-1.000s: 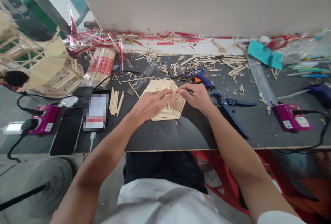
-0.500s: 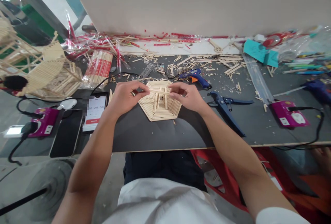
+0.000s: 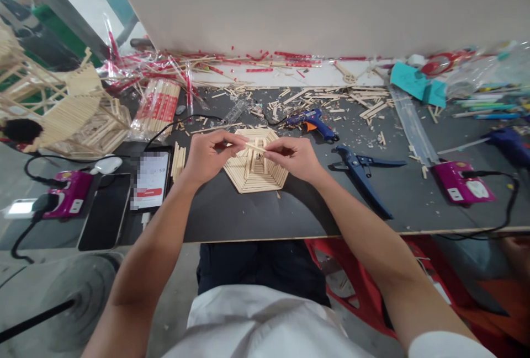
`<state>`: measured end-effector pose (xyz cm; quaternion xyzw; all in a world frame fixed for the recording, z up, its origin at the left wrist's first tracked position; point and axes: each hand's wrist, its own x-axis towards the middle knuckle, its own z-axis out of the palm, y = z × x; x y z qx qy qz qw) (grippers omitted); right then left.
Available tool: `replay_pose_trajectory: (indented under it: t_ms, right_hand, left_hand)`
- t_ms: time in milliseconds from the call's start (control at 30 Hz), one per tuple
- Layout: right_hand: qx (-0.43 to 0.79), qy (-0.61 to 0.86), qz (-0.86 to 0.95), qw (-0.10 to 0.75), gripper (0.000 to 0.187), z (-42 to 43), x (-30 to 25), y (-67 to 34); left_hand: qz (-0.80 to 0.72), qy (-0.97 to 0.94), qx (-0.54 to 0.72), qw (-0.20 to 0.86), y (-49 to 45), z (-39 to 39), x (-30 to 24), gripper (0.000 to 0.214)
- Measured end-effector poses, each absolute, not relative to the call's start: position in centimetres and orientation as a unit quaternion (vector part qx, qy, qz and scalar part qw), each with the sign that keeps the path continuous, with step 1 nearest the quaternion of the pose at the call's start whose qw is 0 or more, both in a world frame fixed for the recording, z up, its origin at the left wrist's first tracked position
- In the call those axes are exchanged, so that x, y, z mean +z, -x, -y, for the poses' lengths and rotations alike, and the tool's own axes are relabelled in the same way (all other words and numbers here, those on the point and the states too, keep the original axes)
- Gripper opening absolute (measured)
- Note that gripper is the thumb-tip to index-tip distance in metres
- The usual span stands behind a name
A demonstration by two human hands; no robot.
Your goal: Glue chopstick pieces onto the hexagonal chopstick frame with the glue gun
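Observation:
Between my two hands is a short wooden stick [image 3: 255, 148], pinched near its ends by the fingertips. My left hand [image 3: 212, 154] has it at the left end, with thumb and forefinger closed. My right hand [image 3: 293, 156] grips the right end the same way. Just below the stick, on the dark table, lies a many-sided piece built of wooden sticks [image 3: 257, 184] in nested rings, with upright sticks near its middle. The fingers cover part of its upper edge. I cannot tell whether the held stick touches it.
A blue glue gun [image 3: 317, 123] lies behind my right hand, and blue cutters [image 3: 362, 176] to its right. Loose sticks [image 3: 179, 160] and a phone [image 3: 151, 181] are at the left. Scraps litter the back. Purple power sockets [image 3: 464, 182] and a larger stick model [image 3: 78, 110] stand at the sides.
My hands have come closer together along the stick, the left moving right. The stick now slants slightly down to the right. More of the loose sticks by the phone shows.

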<state>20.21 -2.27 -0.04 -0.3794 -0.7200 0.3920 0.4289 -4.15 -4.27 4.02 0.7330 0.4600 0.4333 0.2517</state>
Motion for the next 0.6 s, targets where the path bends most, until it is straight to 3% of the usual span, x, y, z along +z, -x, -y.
replay_pose_trajectory:
  t_ms: [167, 267, 400, 600]
  right_hand:
    - [0.351, 0.438, 0.675, 0.479, 0.033, 1.6, -0.2, -21.0]
    - [0.324, 0.458, 0.675, 0.480, 0.032, 1.4, -0.1, -21.5]
    - [0.302, 0.454, 0.692, 0.473, 0.029, 1.5, -0.3, -21.6]
    - [0.303, 0.434, 0.703, 0.475, 0.022, 1.5, -0.7, -21.6]
  left_hand:
    - [-0.528, -0.800, 0.271, 0.093, 7.7, 3.3, 3.3, 0.026]
    - [-0.546, -0.822, 0.148, 0.056, 10.0, 2.6, 2.3, 0.028]
    - [-0.569, -0.808, 0.146, 0.048, 10.9, 2.1, 1.5, 0.011]
    - [-0.525, -0.845, 0.102, -0.017, 10.2, 2.4, 1.7, 0.016]
